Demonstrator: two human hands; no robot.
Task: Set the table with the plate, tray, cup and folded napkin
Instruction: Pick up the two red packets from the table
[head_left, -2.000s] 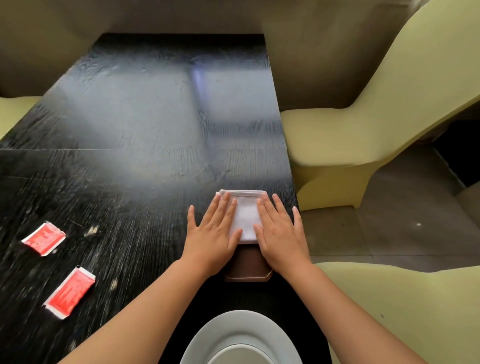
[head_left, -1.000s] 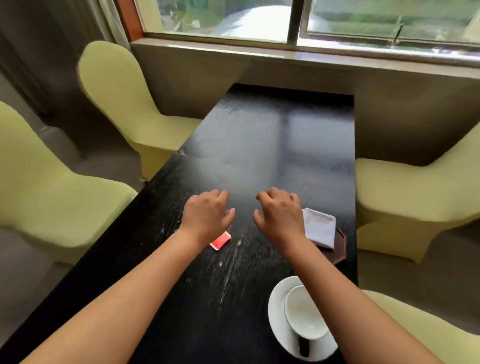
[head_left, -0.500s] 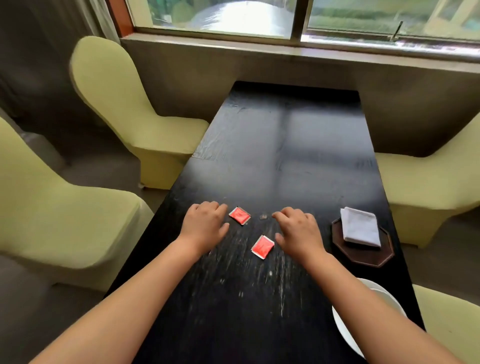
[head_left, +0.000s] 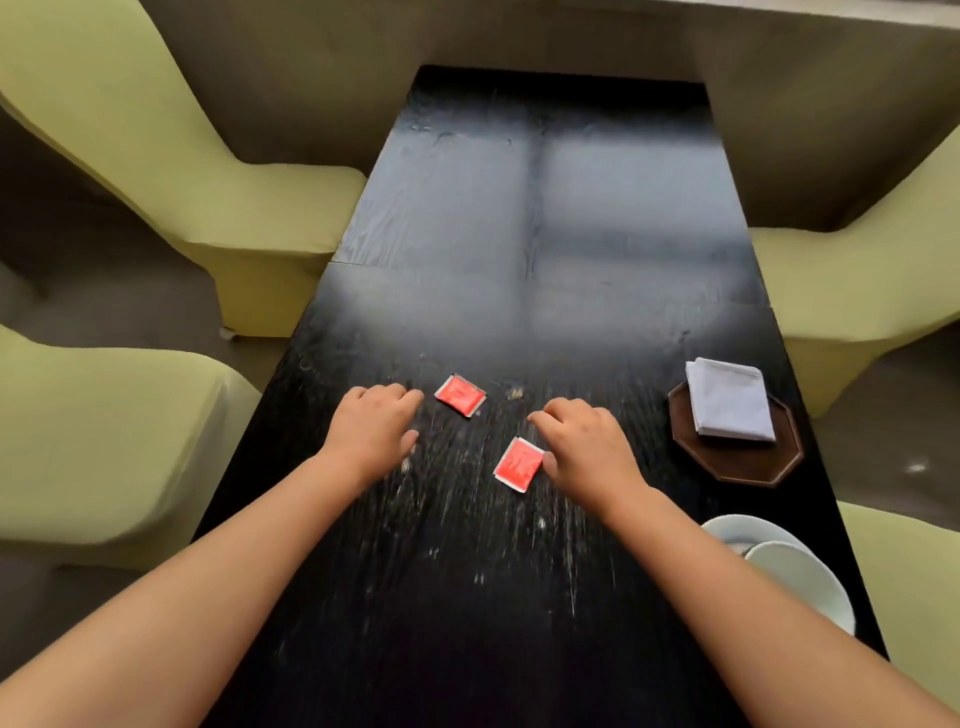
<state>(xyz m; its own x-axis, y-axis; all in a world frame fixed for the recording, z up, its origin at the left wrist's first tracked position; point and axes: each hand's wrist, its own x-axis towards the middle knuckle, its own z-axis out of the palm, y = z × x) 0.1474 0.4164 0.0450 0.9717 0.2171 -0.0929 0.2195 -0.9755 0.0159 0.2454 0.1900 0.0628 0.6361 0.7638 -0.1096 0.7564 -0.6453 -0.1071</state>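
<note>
1. One place setting appears laid on the black table (head_left: 545, 234): the folded napkin (head_left: 730, 400) rests on the brown tray (head_left: 737, 462), and the cup (head_left: 800, 582) and plate (head_left: 737, 527) sit nearer, partly hidden by the forearm.
2. Two red packets (head_left: 461, 395) lie loose mid-table; whether more settings follow cannot be told.
3. The left hand (head_left: 371, 431) hovers with fingers loosely curled, holding nothing; the right hand (head_left: 589, 449) is curled too, thumb touching the nearer packet (head_left: 518, 464).

Both bare forearms come in from the bottom corners and angle toward each other, palms down; the left hand (head_left: 375, 431) sits a bit further forward, fingers curled loosely under and thumb sticking out to the inside; the right hand (head_left: 587, 449) is much the same (knuckles up, fingers bent, thumb tucked low on the inner side); neither one is gripping anything; the two hands are well apart, wrists pretty straight, no sleeves showing.
</note>
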